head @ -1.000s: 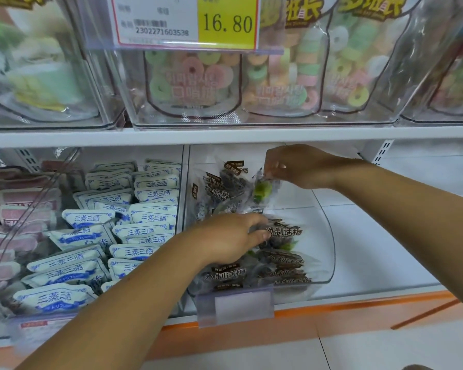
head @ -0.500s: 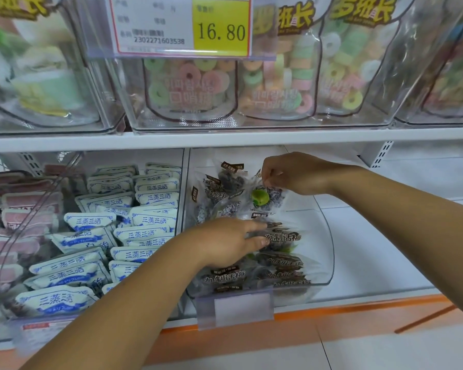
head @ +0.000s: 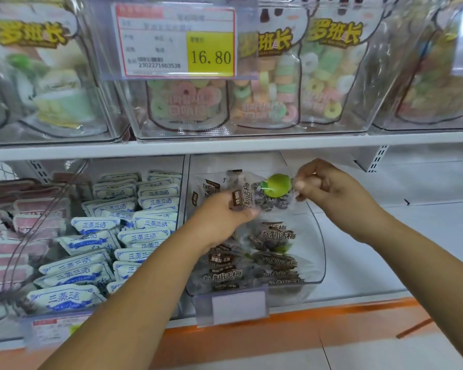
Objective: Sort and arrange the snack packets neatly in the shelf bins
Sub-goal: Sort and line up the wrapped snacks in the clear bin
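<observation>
Held packet (head: 271, 192): a clear snack packet of dark dried plums with a green fruit printed on it, held up between both hands. It hangs just above the heap in the middle bin, tilted on its side.
Left hand (head: 223, 218): fingers curled round the packet's left end, where the brown label sits – a firm grasp.
Right hand (head: 332, 189): fingertips pinching the packet's right edge, the other fingers folded in.
Middle bin (head: 321, 252): a clear tub on the lower shelf, with more of the same plum packets lying loosely overlapped inside, some flat and some propped against the back.
Blank tag holder (head: 238, 307): clipped to the front of that bin.
Left-hand bin (head: 183, 182): just beside it – white-and-blue packets (head: 96, 225) stacked in rough rows.
Pink packets (head: 8, 236): further left, behind a clear curved wall; their print is too blurred to read.
Upper shelf (head: 225, 146): clear bins holding bags of ring sweets (head: 267, 97) in pastel colours.
Price tag (head: 210, 56): yellow panel reading 16.80, fixed to the front of the upper bin.
</observation>
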A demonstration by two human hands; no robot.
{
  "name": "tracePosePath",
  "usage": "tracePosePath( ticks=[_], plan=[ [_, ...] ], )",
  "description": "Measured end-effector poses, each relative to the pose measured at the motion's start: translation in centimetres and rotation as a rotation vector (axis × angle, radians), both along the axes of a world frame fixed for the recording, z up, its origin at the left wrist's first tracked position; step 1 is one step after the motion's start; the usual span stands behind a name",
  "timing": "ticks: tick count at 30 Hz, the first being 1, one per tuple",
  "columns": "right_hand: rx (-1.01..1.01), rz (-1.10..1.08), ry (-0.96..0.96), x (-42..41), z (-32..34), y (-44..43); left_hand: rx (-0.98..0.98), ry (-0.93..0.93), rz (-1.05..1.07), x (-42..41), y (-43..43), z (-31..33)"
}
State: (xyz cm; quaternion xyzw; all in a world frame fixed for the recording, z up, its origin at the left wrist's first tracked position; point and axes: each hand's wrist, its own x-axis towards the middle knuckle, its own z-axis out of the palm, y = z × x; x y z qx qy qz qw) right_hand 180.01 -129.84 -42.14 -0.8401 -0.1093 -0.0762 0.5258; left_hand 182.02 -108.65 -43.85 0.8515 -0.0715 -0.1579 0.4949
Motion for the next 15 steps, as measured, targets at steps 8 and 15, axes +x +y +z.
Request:
tracePosePath(
  ticks=[8,15],
  plan=[
    [-0.014,-0.022,-0.002,0.3,-0.4,-0.2,0.453,-0.444,0.024,0.6,0.2,-1.3],
    [-0.726,0.010,-0.093,2.0,0.4,0.1,0.318,-0.156,-0.131,1.8,-1.2,-1.0]
  ],
)
